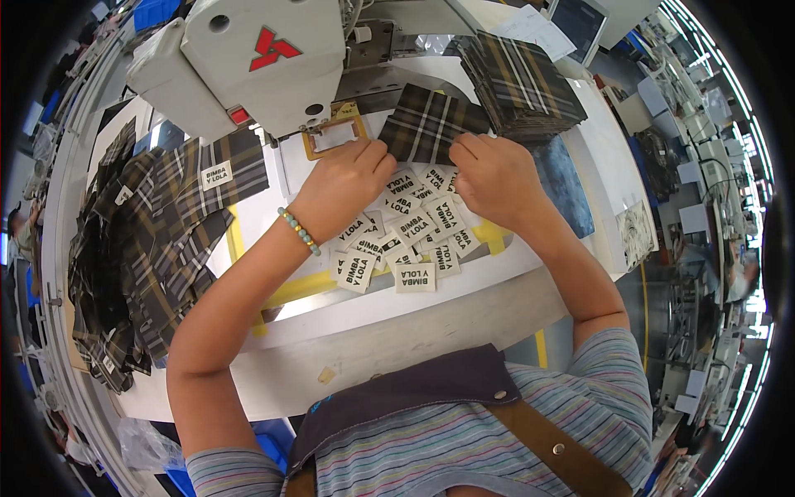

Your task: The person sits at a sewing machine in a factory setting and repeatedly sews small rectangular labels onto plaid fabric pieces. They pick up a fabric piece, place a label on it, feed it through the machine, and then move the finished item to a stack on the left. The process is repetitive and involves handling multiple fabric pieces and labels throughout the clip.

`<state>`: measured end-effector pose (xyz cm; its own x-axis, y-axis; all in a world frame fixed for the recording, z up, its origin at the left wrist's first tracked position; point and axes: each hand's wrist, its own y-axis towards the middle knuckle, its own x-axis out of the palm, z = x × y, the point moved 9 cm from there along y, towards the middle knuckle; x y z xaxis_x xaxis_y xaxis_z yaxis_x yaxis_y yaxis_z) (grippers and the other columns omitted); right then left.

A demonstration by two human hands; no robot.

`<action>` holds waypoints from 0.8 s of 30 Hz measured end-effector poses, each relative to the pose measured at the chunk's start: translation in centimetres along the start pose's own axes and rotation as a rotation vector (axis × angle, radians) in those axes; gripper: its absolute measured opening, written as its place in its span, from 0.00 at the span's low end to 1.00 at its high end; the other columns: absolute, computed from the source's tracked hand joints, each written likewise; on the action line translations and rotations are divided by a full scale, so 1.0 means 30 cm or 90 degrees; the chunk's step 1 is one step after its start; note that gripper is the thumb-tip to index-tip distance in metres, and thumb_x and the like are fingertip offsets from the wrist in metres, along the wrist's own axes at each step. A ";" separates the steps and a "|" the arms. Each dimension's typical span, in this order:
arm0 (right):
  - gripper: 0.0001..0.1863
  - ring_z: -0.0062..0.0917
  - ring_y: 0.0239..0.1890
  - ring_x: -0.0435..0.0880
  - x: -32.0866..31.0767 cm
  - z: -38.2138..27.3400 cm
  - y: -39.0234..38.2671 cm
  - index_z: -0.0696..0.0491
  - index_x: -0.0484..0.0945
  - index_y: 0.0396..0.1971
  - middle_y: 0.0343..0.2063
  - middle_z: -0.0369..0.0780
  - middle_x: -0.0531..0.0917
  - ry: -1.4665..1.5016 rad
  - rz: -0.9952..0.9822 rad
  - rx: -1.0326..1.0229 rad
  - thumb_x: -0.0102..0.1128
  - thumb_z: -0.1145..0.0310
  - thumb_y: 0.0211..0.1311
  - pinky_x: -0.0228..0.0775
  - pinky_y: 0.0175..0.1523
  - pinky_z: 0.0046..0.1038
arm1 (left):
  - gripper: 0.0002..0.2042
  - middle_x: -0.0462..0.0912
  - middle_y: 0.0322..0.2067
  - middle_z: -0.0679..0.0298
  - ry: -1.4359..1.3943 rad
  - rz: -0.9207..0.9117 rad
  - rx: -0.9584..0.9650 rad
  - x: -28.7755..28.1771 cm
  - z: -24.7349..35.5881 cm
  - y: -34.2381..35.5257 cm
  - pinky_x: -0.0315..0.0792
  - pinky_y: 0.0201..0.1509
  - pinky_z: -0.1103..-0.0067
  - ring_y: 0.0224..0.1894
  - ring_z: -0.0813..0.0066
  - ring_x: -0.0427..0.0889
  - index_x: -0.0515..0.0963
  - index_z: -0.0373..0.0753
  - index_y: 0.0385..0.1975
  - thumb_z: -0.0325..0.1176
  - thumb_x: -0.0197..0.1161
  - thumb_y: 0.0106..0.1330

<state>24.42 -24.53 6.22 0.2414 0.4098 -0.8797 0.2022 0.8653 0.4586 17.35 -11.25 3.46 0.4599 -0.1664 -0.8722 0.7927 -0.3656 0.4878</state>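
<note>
A dark plaid fabric piece point(432, 124) in black, brown and white lies in front of me, beside the sewing machine's clamp. My left hand point(352, 178) is closed at its near left corner, and my right hand point(495, 176) pinches its near right corner. The fingertips of both hands are partly hidden. Between my forearms, a loose heap of small white printed labels point(416, 276) is spread over the white work surface. Just left of the fabric, under the machine head, sits a brass-coloured clamp frame point(313, 147).
The white sewing machine head point(248, 70) overhangs the far left. A thick stack of plaid pieces point(534, 83) stands at the far right. Plaid pieces with labels point(178, 248) pile up on the left, hanging over the table edge. A screen point(577, 25) is at the back.
</note>
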 end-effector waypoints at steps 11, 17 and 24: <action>0.08 0.26 0.35 0.84 0.087 -0.071 0.081 0.50 0.80 0.32 0.31 0.33 0.82 0.012 0.098 -0.135 0.67 0.74 0.51 0.75 0.39 0.29 | 0.10 0.82 0.36 0.63 0.127 -0.023 -0.018 -0.097 -0.008 -0.137 0.79 0.45 0.71 0.39 0.65 0.83 0.83 0.36 0.39 0.24 0.66 0.56; 0.09 0.28 0.37 0.85 0.067 -0.076 0.096 0.50 0.81 0.34 0.33 0.34 0.84 0.046 0.057 -0.104 0.68 0.73 0.51 0.77 0.44 0.31 | 0.11 0.81 0.36 0.60 -0.032 -0.005 -0.078 -0.068 -0.032 -0.140 0.81 0.43 0.70 0.38 0.61 0.84 0.82 0.35 0.39 0.19 0.66 0.55; 0.09 0.27 0.38 0.86 0.076 -0.005 0.029 0.49 0.81 0.35 0.31 0.33 0.84 -0.002 0.000 -0.063 0.67 0.74 0.53 0.79 0.40 0.29 | 0.09 0.83 0.41 0.58 -0.046 0.056 -0.055 -0.020 -0.032 -0.071 0.82 0.50 0.68 0.45 0.57 0.86 0.81 0.34 0.38 0.19 0.64 0.57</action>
<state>25.01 -22.81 4.60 0.2444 0.4085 -0.8794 0.1075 0.8899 0.4432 15.78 -9.49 3.00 0.5016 -0.2616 -0.8246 0.7832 -0.2676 0.5613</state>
